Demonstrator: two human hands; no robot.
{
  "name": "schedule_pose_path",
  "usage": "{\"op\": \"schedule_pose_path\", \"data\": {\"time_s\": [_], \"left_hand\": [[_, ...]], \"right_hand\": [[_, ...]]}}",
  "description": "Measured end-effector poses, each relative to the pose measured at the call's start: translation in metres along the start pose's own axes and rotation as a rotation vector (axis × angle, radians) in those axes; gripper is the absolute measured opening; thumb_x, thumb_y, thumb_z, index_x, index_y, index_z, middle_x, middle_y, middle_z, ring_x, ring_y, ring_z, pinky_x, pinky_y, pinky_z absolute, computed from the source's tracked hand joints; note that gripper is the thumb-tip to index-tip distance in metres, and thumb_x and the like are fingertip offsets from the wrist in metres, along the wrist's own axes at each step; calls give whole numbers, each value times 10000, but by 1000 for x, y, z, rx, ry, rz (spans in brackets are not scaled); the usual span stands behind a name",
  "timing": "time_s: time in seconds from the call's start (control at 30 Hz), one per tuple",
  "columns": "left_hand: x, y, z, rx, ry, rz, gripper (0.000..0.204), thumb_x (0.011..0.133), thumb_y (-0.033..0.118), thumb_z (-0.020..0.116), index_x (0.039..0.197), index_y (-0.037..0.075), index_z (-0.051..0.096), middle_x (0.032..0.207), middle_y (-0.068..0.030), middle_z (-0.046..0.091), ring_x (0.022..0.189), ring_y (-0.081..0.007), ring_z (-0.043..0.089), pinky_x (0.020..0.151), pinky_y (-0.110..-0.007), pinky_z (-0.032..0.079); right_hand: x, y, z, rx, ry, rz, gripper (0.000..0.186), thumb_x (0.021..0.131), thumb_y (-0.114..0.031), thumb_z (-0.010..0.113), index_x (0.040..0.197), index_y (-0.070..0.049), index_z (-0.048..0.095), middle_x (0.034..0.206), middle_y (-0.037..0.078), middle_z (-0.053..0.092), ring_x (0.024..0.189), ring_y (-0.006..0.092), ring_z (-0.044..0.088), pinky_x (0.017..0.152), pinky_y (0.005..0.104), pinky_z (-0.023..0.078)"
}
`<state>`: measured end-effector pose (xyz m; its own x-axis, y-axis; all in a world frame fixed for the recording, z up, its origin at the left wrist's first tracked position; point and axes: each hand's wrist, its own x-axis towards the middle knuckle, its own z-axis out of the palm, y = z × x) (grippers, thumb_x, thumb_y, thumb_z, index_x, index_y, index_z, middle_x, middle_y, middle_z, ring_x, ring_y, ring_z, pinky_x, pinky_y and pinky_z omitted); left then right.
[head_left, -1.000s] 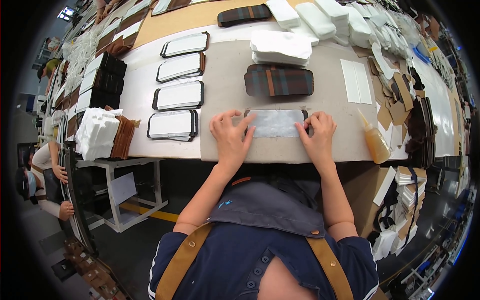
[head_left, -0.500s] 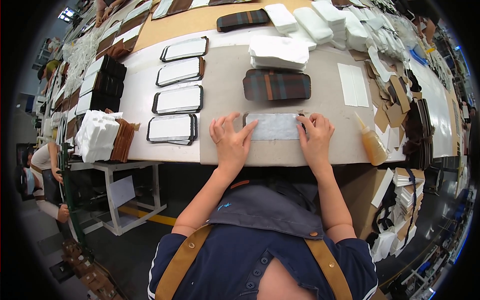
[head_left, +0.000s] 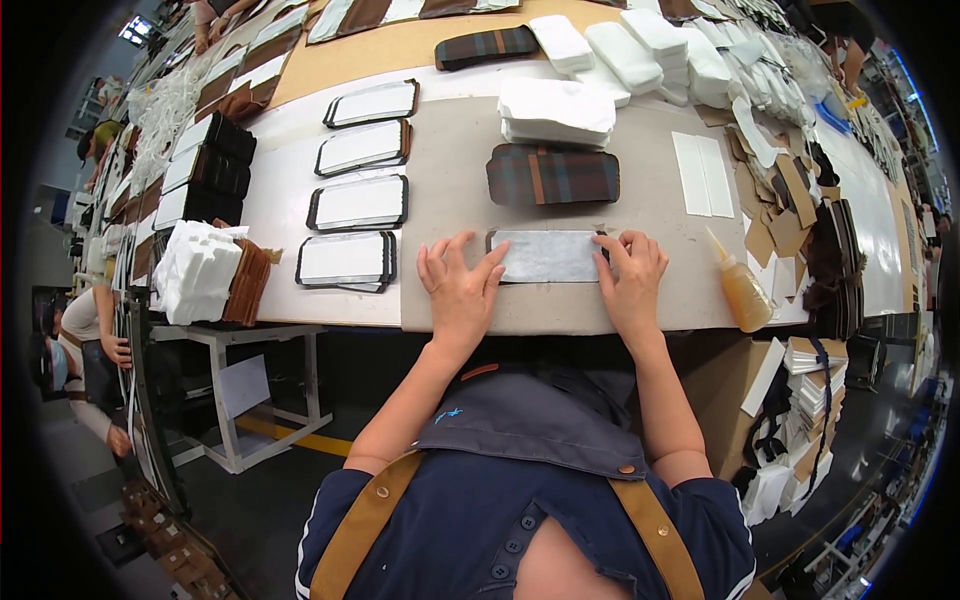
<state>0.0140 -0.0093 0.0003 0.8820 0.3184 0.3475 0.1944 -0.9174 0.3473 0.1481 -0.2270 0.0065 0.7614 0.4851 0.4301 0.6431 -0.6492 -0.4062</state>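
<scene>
A pale grey-white rectangular panel (head_left: 549, 257) lies flat on the work mat near the table's front edge, over a darker piece whose corners peek out at both ends. My left hand (head_left: 462, 290) rests at its left end, fingers spread and the index fingertip on the panel. At the opposite end is my right hand (head_left: 632, 280), its fingers bent but apart, touching the panel's edge. Just beyond lies a stack of dark checked fabric pieces (head_left: 553, 178) with an orange stripe. White soft pads (head_left: 556, 112) are piled behind that stack.
Four white panels with black borders, the nearest a small stack (head_left: 346, 258), form a column left of the mat (head_left: 455, 170). A squeeze bottle of amber liquid (head_left: 744, 293) lies at right, near cardboard scraps (head_left: 783, 215). White blocks (head_left: 196, 272) stand far left. Other people work nearby.
Both hands stay at the panel's ends with barely any movement. The whole view has shifted slightly. At the far left, another person's arm has moved a little.
</scene>
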Motion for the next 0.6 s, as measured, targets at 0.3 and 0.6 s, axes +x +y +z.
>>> {"op": "schedule_pose_path", "data": {"time_s": [0.3,0.6], "left_hand": [[-3,-20,-4,-74,46,4,526,1120,491,403,1411,153,682,1532,-129,488,1442,-367,332,1249,-560,125],[-8,-6,-18,-103,-239,354,656,965,416,685,1514,86,542,1588,-91,506,1497,-331,395,1258,-553,205]], "right_hand": [[-4,11,0,87,28,22,295,908,-99,745,1200,-136,736,1089,80,589,1051,270,545,986,435,348],[-27,-17,-23,14,-291,-216,658,951,-235,736,1525,-23,496,1608,128,482,1559,299,344,1283,553,157]]}}
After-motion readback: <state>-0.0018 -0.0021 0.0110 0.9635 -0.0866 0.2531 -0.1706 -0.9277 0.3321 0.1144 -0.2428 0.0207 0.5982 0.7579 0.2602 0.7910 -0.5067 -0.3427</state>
